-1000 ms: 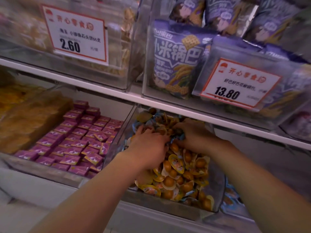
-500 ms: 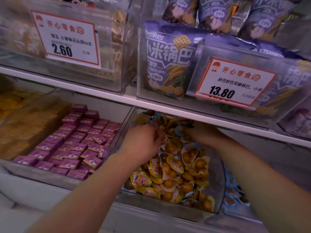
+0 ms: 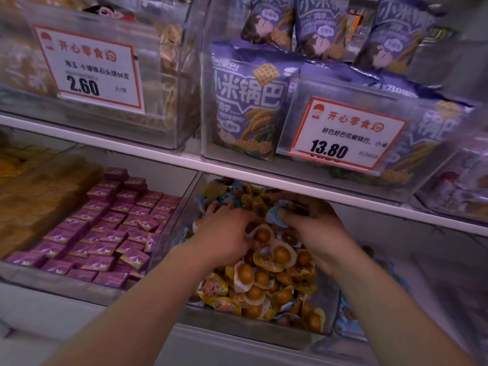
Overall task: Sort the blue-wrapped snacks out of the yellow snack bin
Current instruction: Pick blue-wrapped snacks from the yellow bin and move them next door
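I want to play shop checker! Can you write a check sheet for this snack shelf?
Surface: clear bin on the lower shelf.
Job's things: yellow snacks fill the bin; blue snacks lie at the back.
Clutter: nothing seen.
Hands: left hand digs in the pile, grip hidden; right hand pinches a blue wrapper.
Cables: nothing seen.
Surroundings: purple boxes beside; price tags above.
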Tool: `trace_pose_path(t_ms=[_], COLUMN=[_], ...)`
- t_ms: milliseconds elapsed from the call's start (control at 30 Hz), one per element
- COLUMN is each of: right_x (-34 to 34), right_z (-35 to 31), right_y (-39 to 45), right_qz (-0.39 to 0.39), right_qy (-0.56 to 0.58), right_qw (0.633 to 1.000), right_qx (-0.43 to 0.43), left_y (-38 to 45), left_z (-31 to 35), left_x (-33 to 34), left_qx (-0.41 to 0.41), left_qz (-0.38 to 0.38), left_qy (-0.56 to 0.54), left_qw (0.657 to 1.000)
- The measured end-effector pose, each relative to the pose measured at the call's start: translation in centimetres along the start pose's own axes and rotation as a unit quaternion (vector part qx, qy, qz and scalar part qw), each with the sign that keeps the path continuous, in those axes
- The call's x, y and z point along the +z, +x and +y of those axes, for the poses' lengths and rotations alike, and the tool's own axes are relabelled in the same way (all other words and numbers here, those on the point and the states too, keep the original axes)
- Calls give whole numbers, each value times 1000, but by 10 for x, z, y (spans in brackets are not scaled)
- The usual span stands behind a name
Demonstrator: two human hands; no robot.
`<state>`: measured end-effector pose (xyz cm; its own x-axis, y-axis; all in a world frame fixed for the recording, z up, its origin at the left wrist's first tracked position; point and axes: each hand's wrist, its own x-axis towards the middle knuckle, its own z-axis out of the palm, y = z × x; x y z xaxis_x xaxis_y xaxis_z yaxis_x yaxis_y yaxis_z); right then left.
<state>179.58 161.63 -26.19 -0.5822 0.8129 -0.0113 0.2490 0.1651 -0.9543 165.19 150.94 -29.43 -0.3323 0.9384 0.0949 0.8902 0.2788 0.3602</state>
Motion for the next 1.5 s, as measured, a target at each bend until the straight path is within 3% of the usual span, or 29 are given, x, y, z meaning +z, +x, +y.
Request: trace_pose_path(t_ms=[67,167,267,400,467,567,633,700,833,1000,1133,1200,1300,1367,1500], right_x=[0,-2,-7,-10,-12,-8,-4,-4,-7,-44,-99,-119,-137,-141,-138], right_z=[-2,-6,-9,-9,-7,-6,-8,-10,-5,7,29,45,65,67,57], right_y=[-3,-7,-14,-30,-38,-52,-58,-62,-70,-73,-63,-58,-55,-54,-46], right_qz=[-1,-3,18,13,15,-8,-34,-50,-43,-14,77,85,14,-9,90], right_qy=[-116,-166,-150,-108,-78,107,311,393,327,259,146,82,72,96,56], right_qw=[992,982,984,988,991,994,947,910,941,966,986,992,985,977,988], right_qx=[-56,-86,-96,-111,-106,-25,73,120,77,-6,8,53,157,191,109], left_y=[0,-2,-5,-10,-14,-18,-23,-29,-34,-28,-24,-27,-32,-33,-32], left_z=[-3,-9,-8,0,8,27,45,60,75,65,28,17,11,11,6], left_x=[-2,-12,-20,-23,-25,-26,-21,-13,-2,1,-3,-6,-8,-10,-6], left_qx=[-8,-34,-32,-31,-41,-42,-23,-6,14,27,15,31,65,58,62], left_qz=[35,98,168,191,213,249,252,258,269,215,179,120,44,16,-7], left_qy=[-33,-133,-217,-279,-368,-462,-483,-492,-461,-442,-201,-103,37,72,75], left_qw=[999,986,961,941,904,850,838,832,846,871,963,987,996,996,995])
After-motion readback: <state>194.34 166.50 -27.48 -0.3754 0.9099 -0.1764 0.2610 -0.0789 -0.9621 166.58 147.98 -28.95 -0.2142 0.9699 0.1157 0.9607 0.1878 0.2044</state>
